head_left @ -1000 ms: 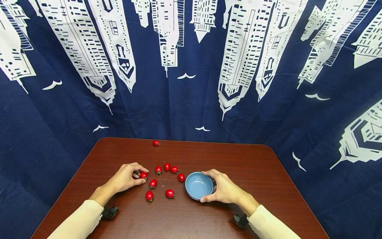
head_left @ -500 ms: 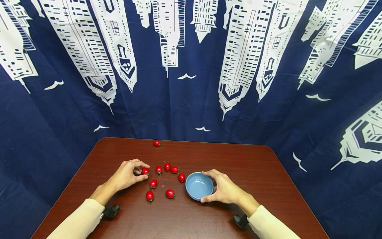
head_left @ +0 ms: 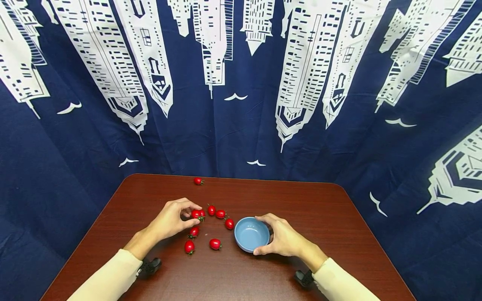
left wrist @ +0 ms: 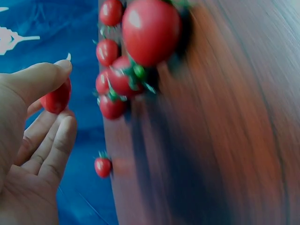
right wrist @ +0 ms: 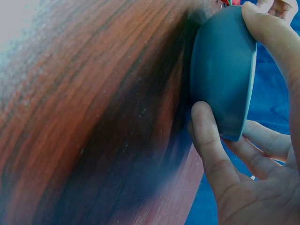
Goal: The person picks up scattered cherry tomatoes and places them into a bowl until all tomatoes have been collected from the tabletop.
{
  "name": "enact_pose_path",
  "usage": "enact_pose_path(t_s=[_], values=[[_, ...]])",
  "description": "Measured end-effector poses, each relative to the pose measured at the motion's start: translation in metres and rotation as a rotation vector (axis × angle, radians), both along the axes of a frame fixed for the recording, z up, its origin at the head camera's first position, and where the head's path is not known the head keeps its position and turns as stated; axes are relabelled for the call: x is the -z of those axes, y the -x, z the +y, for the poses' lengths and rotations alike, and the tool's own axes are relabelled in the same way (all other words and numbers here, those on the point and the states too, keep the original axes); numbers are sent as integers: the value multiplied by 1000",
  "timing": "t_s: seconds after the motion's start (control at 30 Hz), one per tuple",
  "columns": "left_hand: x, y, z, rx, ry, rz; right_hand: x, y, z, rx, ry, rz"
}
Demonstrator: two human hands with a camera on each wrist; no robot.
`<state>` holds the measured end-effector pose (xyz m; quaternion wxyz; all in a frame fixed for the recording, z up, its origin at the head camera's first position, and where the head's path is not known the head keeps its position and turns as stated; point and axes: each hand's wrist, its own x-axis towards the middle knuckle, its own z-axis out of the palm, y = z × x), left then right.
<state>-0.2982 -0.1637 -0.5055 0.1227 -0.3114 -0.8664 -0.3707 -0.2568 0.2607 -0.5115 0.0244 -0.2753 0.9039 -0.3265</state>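
My left hand (head_left: 170,220) pinches a red cherry tomato (left wrist: 58,99) between thumb and fingers, raised over the table in the left wrist view. In the head view the held tomato overlaps another cherry tomato (head_left: 202,213) just behind it. Close under the left fingers lies a further cherry tomato (head_left: 193,232). On the right, my right hand (head_left: 282,239) grips a small blue bowl (head_left: 251,235), thumb on the near side of its rim and fingers round the far side. The bowl stands upright, and its inside shows no tomato.
Several more cherry tomatoes (head_left: 215,244) lie between the hands on the brown wooden table (head_left: 301,205). One stray tomato (head_left: 198,181) is near the far edge. A dark blue cloth (head_left: 226,138) with white buildings hangs behind the table.
My left hand has lifted the pinched cherry tomato and carried it right, toward the other tomatoes. My right hand and the bowl stay where they were.
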Motion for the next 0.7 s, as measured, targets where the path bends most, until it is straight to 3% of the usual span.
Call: enact_pose_path(t_s=[0.27,0.43,0.7], values=[[-9,-4,28,52,-6,-26,-1,0,0,0,-5,-2],[-13,-6,47,83,-8,-5,-1,0,1,-1,0,-7],[-15,-9,73,121,4,-26,0,1,0,-9,5,1]])
